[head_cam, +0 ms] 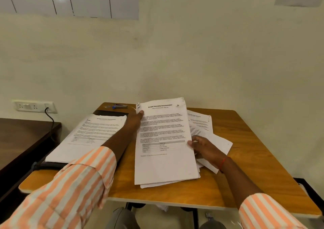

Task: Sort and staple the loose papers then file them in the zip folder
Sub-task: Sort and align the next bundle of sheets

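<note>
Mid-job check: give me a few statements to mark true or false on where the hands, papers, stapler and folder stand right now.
1. The left hand and the right hand both hold the centre bundle. True.
2. The stapler is in the right hand. False: it lies untouched at the far edge of the table.
3. A paper stack lies on the dark folder at the left. True.
4. No papers remain to the right of the bundle. False: loose papers lie there, partly under the right hand.
</note>
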{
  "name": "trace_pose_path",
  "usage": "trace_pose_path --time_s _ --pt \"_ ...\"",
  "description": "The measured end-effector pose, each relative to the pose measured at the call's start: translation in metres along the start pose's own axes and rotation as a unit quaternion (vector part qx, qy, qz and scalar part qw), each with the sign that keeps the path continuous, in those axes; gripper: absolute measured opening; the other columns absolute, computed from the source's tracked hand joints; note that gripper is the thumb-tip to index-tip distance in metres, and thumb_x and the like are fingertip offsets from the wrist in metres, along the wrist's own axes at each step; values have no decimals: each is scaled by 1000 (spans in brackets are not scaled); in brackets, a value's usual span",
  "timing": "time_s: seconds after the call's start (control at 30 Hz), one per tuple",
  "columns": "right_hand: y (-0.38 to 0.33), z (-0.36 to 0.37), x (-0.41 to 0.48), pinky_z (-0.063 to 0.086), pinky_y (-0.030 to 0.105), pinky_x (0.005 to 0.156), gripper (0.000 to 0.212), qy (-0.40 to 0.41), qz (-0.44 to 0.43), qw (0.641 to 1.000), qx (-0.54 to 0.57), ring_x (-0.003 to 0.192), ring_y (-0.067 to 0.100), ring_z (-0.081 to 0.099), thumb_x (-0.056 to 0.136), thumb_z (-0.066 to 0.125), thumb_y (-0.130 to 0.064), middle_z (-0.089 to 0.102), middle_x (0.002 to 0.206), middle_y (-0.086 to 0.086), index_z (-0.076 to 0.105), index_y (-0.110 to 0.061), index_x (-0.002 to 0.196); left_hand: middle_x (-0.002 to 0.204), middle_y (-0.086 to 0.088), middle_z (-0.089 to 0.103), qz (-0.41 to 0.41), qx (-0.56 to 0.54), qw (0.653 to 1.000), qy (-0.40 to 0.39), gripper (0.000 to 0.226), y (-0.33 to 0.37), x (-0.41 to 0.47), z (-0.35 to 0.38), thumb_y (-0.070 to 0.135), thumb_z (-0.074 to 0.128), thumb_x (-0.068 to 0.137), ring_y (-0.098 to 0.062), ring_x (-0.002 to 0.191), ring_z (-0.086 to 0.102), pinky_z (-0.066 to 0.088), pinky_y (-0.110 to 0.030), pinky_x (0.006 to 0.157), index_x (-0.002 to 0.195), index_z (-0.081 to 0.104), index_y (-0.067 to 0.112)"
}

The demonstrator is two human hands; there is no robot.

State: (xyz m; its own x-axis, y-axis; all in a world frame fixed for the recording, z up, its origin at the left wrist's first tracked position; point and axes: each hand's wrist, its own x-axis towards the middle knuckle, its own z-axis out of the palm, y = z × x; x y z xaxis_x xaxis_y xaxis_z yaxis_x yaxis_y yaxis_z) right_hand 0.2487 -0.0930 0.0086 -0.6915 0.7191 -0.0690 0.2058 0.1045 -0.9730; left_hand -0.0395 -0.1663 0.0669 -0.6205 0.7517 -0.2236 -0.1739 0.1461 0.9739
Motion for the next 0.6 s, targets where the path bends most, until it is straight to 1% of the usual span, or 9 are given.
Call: trace_pose_path --time_s 0.03,0.13,0.23,0.27,0.3,0.37,0.47,0.53,0.6 --pt "-4 -2 6 59 44 91 34 28 -8 999 14 107 24 71 100 56 -36 74 115 0 58 -14 125 102 -7 69 -1 14 1000 -14 31 -2 -2 1 33 52 105 -25 85 70 57 -37 59 127 48 11" --pt "-19 -2 26 57 46 92 33 73 -33 995 63 111 26 69 103 52 -38 73 118 -1 57 -17 128 109 -10 72 -10 20 998 -58 34 -11 -5 6 33 53 104 -31 94 72 61 -47 78 128 52 9" --pt "-26 5 47 51 50 101 34 112 -69 990 57 116 23 67 98 57 -42 71 123 -2 60 -23 126 114 -10 72 -20 20 997 -69 36 -18 -8 10 36 54 104 -32 100 71 58 -54 89 132 52 14" --pt "-25 6 53 49 52 103 32 133 -74 987 48 116 22 66 96 58 -41 71 122 -3 61 -24 123 115 -9 72 -24 13 997 -69 39 -21 -10 11 37 54 103 -32 101 71 58 -55 89 135 50 15" --pt "-23 8 58 49 52 103 28 152 -74 985 37 115 21 66 96 57 -38 72 121 -3 62 -25 120 116 -9 71 -25 11 998 -63 41 -22 -11 11 38 54 103 -32 100 71 59 -54 86 138 49 16" --pt "-21 12 64 50 52 102 20 178 -63 982 8 112 19 66 100 54 -31 71 118 -5 62 -24 116 117 -8 70 -24 6 999 -49 43 -23 -15 11 37 53 103 -30 99 71 60 -46 73 141 46 18" --pt "-18 18 64 52 51 100 19 192 -56 980 -9 110 18 65 101 52 -30 71 117 -5 60 -23 116 115 -6 70 -10 15 999 -37 41 -24 -18 10 38 51 105 -26 94 71 57 -36 61 141 47 19" --pt "-15 20 65 52 49 99 18 195 -56 979 -12 110 18 65 102 51 -30 70 117 -4 60 -22 116 113 -4 70 6 17 999 -32 40 -26 -16 9 39 49 105 -24 92 72 58 -34 60 139 48 18" --pt "-12 23 67 51 46 99 19 193 -51 980 -14 111 18 64 102 52 -30 70 119 -4 60 -21 117 113 -5 71 19 25 999 -23 41 -30 -10 8 39 50 105 -25 93 73 62 -39 72 139 49 16"
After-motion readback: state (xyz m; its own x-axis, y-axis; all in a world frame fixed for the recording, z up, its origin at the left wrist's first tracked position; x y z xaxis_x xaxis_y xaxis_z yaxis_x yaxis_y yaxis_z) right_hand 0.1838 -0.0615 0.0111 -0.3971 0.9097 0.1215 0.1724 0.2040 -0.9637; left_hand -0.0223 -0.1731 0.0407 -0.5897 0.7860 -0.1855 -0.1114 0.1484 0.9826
